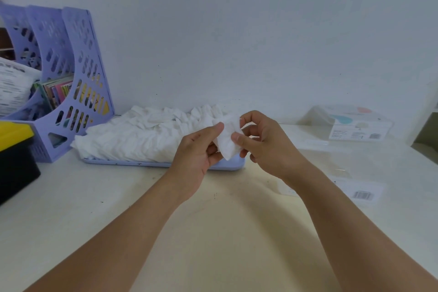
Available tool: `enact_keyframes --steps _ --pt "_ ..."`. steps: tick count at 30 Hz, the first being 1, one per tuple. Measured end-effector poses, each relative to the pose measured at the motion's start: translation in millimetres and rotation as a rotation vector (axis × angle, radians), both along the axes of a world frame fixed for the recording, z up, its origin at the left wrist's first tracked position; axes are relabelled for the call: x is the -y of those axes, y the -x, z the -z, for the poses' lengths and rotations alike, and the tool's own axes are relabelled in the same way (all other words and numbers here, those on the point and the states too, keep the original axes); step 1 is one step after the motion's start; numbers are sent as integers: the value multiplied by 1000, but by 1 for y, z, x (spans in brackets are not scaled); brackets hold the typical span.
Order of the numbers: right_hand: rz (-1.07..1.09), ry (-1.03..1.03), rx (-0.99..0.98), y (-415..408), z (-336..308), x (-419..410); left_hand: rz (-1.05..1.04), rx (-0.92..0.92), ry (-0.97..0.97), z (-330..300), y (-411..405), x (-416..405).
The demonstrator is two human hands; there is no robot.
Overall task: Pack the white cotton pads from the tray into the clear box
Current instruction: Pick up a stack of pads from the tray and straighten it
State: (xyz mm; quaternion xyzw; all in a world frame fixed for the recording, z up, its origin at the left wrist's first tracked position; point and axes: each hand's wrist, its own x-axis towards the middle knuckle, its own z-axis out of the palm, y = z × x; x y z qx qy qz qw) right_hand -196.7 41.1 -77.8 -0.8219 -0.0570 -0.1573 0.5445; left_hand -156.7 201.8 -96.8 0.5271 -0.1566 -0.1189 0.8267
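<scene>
Pinched between both your hands, left hand (198,149) and right hand (263,142), one thin white cotton pad (228,141) hangs above the lavender plastic tray's (231,166) near right corner; box (331,168) labels unreadable.

Bare forearms, apparently no sleeves.

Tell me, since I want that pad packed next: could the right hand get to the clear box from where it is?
Probably yes. The right hand shares one cotton pad with the left hand above the tray. The clear box lies just to its right on the table, with nothing between; the left hand would need to release.
</scene>
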Motion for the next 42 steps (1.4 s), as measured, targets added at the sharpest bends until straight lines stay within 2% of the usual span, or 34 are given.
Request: enact_keyframes --steps 4,10,17,22,25,28,30,33,38,40,42 --pt "77 82 99 -1 4 -6 -36 -38 -5 1 -1 -1" --pt "143 485 341 4 7 -8 -18 -114 25 0 1 -2" --pt "112 617 353 5 5 -10 -28 -119 -28 2 -1 0" --pt "113 528 307 3 6 -11 -21 -105 -52 3 -1 0" --pt "94 326 241 1 4 -10 -39 -76 -75 3 -3 -1" --pt "98 143 95 1 0 -7 -69 -26 -113 3 -3 0" --pt "104 142 71 1 1 -6 -93 11 -154 4 -2 2" --pt "122 249 105 3 0 -7 -113 59 -219 7 -3 3" --pt "141 361 115 2 0 -6 -70 111 -227 1 4 2" --pt "147 280 108 4 0 -9 -49 149 -222 3 6 4" --pt "129 55 103 8 -1 -16 -44 96 -162 5 4 6"
